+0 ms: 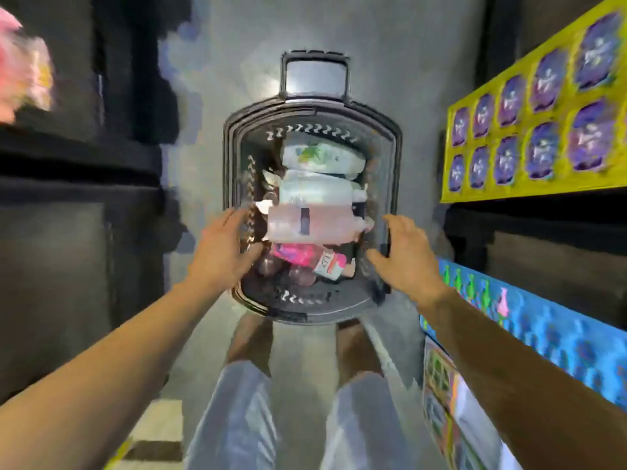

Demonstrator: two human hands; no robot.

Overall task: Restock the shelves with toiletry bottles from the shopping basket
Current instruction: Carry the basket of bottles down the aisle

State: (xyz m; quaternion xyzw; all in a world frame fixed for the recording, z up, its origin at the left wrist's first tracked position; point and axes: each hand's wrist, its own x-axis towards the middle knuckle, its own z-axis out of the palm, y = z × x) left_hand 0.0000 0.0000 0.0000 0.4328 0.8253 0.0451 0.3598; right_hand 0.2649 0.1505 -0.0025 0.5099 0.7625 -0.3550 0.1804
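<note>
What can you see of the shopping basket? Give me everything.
The shopping basket is dark, plastic-looking, with a rounded-rectangular rim and perforated walls. It stands upright on the grey floor in front of the person's feet, its pull handle at the far end. Bottles and packs lie stacked inside, a pale pink bottle near the middle. The left hand and right hand reach over its side rims, fingers spread; contact is too blurred to tell.
</note>
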